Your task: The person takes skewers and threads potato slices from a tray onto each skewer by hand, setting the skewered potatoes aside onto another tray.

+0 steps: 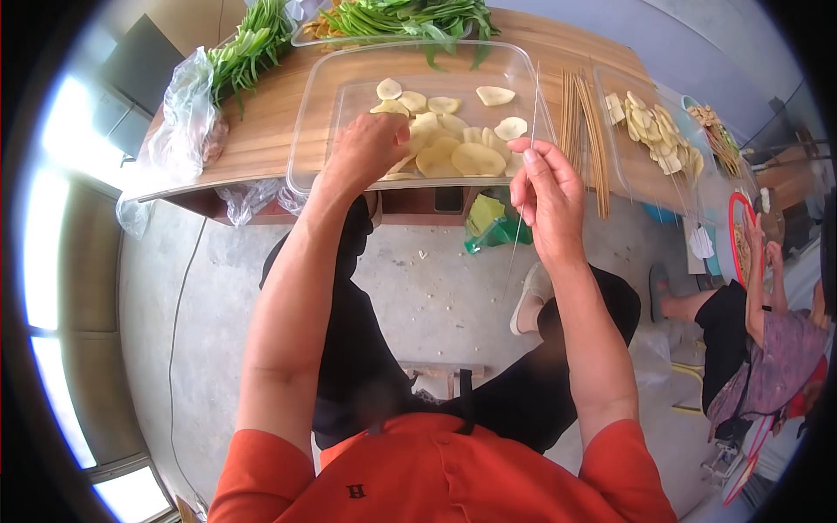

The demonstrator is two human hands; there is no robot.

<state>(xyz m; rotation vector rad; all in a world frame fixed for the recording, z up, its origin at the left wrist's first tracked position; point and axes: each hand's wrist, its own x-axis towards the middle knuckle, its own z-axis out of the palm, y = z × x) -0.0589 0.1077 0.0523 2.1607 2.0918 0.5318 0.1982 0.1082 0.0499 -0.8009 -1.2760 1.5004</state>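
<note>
My right hand (549, 187) pinches a long thin skewer (534, 105) that points up and away, its other end hanging below the table edge. Over the left part of a clear plastic tray (301, 131) is my left hand (370, 148), fingers bent down at the potato slices; whether it grips one is hidden. Pale potato slices (478, 159) are heaped at the tray's near side, and a few lie apart farther back. Just right of the tray lies a bundle of wooden skewers (595, 131).
Leafy greens (401, 17) lie at the back, with more at the left beside a plastic bag (187, 109). A second tray holds skewered slices (654, 131) at the right. A seated person (767, 349) works at far right. A green bag (499, 228) hangs below the table.
</note>
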